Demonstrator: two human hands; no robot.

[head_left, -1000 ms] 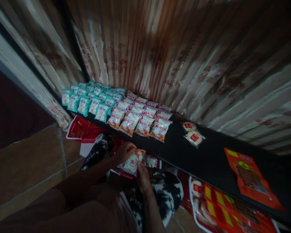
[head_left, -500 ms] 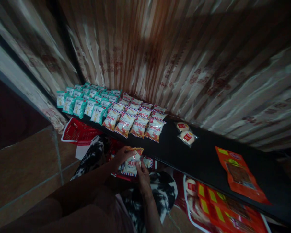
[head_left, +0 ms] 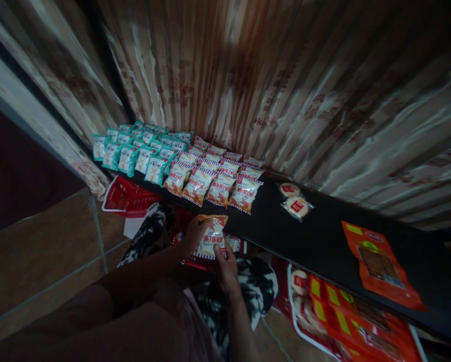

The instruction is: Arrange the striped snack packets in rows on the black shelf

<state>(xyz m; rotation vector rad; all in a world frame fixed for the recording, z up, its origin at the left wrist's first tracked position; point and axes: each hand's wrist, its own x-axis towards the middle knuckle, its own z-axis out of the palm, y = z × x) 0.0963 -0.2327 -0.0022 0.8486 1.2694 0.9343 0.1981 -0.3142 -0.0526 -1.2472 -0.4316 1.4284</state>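
A small snack bag, white and orange with a striped edge, is held between both hands in front of the black shelf. My left hand grips its left side, fingers closed on it. On the right side, my right hand pinches the lower edge with the thumb on the front. The printing on the bag appears upside down. Beyond it, rows of matching snack bags stand on the shelf. Below the held bag, a red basket with more bags is partly hidden by my hands.
Teal snack bags fill the shelf's left end. Two packs of round crackers and an orange packet lie further right. One red basket is at the left; another basket holds orange packets. A pleated curtain hangs behind.
The held bag has risen slightly and tilted, with both hands still on it. The whole view has shifted a little, so the shelf goods appear further right.
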